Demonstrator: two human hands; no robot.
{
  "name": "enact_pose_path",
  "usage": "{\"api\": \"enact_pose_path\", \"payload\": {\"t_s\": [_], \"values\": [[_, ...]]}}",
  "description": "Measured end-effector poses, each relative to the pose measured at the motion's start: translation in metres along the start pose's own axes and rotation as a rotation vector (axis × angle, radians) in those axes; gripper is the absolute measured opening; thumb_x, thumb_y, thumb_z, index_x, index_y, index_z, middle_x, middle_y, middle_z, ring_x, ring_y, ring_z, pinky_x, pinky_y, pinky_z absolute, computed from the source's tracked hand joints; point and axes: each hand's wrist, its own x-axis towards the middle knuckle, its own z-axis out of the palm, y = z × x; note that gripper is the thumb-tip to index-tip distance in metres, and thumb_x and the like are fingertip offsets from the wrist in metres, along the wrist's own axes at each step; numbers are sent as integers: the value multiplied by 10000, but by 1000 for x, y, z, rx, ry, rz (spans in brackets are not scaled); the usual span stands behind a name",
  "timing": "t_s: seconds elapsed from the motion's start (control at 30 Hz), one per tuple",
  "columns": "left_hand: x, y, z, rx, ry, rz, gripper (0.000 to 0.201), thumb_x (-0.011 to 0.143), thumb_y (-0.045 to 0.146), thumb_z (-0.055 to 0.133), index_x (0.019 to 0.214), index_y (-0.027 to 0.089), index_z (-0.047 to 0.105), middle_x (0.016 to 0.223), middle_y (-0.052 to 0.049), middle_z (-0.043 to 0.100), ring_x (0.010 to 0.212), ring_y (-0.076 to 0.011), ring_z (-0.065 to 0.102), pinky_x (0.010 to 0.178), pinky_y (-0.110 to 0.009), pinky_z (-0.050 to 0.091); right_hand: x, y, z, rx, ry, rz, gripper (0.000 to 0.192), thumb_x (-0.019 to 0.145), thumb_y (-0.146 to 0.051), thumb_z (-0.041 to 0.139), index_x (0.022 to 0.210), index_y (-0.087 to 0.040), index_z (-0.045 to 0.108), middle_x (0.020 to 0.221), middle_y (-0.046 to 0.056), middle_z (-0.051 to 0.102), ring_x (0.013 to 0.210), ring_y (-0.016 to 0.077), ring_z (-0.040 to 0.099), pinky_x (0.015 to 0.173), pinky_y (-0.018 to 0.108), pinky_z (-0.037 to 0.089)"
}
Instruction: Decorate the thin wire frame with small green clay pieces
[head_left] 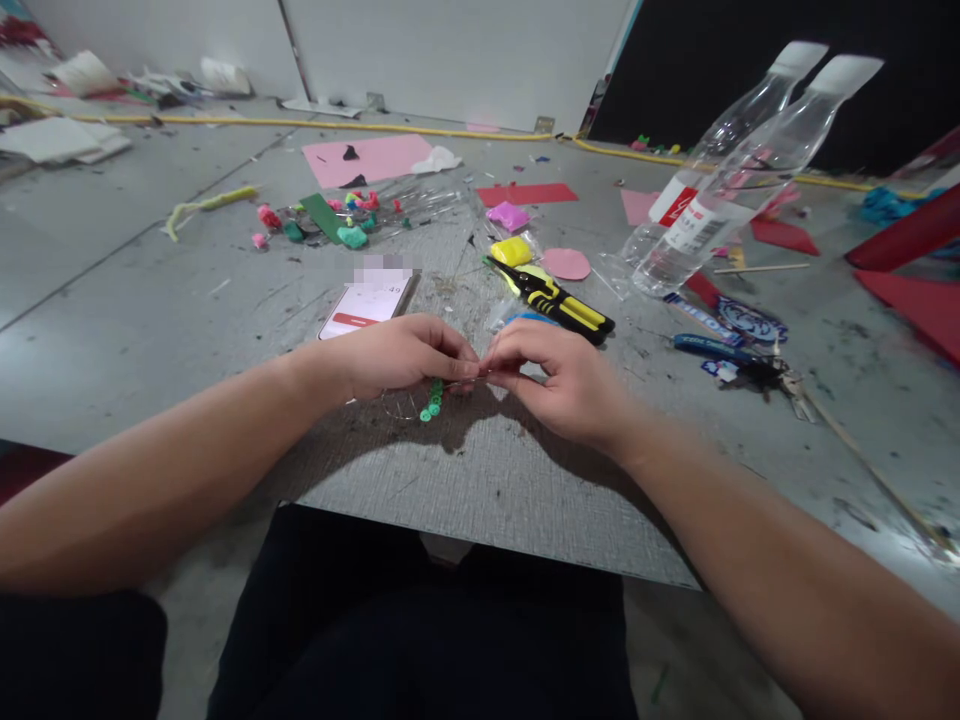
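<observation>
Above the table's near edge, my left hand and my right hand meet fingertip to fingertip. Both pinch a thin wire, which loops out below the left fingers. Several small green button-like discs hang together on it under my left hand. The wire's end between the fingertips is too fine to make out. Just behind my left wrist lies a phone with a lit screen. Beyond my right hand rest black-and-yellow pliers, with a blue item partly hidden by the fingers.
Two clear plastic bottles stand at the right. Blue-handled pliers and a thin stick lie nearer. Farther back are a yellow clay pack, a purple one, pink paper and colourful clay bits. A yellow cable crosses behind.
</observation>
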Motion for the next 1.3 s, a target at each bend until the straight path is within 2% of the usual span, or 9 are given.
{"api": "enact_pose_path", "payload": {"t_s": [0.23, 0.3, 0.4, 0.47, 0.53, 0.73, 1.13, 1.2, 1.3], "values": [[-4, 3, -5, -207, -44, -157, 124, 757, 293, 823, 733, 187, 765, 652, -25, 655, 411, -65, 403, 352, -230, 187, -4, -13, -5, -41, 37, -213, 234, 951, -94, 566, 916, -261, 725, 971, 56, 730, 867, 191, 680, 751, 361, 542], [-4, 3, -6, -146, -44, -123, 126, 775, 291, 811, 735, 182, 760, 628, -17, 647, 410, -64, 404, 358, -225, 202, -3, -13, -8, 7, 28, -114, 197, 937, -125, 594, 907, -256, 737, 980, 55, 732, 885, 197, 682, 779, 369, 546], [-3, 4, -6, 38, 4, 10, 121, 838, 268, 745, 762, 173, 752, 601, -3, 632, 487, -86, 502, 431, -203, 334, 1, -7, -8, 187, 0, 209, 144, 948, -263, 611, 899, -234, 743, 898, 43, 723, 806, 185, 672, 728, 350, 549], [-3, 5, -6, 181, 58, 101, 125, 865, 257, 704, 793, 166, 751, 620, -2, 642, 560, -103, 566, 510, -205, 415, 2, -1, -7, 342, -53, 436, 236, 965, -408, 612, 908, -208, 724, 801, 33, 698, 676, 162, 631, 629, 327, 530], [-3, 6, -5, 324, 118, 174, 127, 871, 261, 685, 831, 165, 757, 670, -7, 673, 587, -106, 585, 541, -210, 432, 3, 2, -5, 356, -86, 518, 313, 897, -505, 714, 860, -194, 696, 742, 17, 670, 619, 144, 584, 571, 304, 479], [-8, 12, -6, 463, 114, 270, 137, 855, 259, 687, 774, 173, 757, 659, -1, 674, 609, -106, 595, 578, -198, 451, 1, -3, -6, 161, -161, 385, 176, 876, -365, 734, 843, -193, 711, 718, 3, 669, 640, 146, 570, 595, 300, 425], [-9, 8, -2, -142, -84, 49, 127, 788, 267, 803, 723, 165, 763, 627, -23, 664, 526, -100, 563, 486, -216, 435, -7, -9, -8, -261, 25, -152, 182, 970, -248, 605, 811, -249, 694, 799, 60, 714, 750, 220, 619, 712, 379, 460], [-9, 9, -3, -119, -96, 61, 127, 778, 257, 815, 708, 166, 761, 628, -18, 664, 536, -97, 567, 482, -203, 427, -6, -10, -9, -278, 15, -123, 192, 945, -248, 633, 757, -239, 671, 744, 50, 683, 716, 210, 599, 689, 372, 446], [-9, 10, -6, 36, -45, 124, 118, 807, 254, 790, 725, 174, 764, 612, -5, 648, 560, -104, 577, 513, -205, 446, -2, -12, -9, -155, -29, 85, 181, 876, -272, 706, 711, -221, 651, 664, 15, 637, 632, 171, 560, 624, 335, 428]]}}
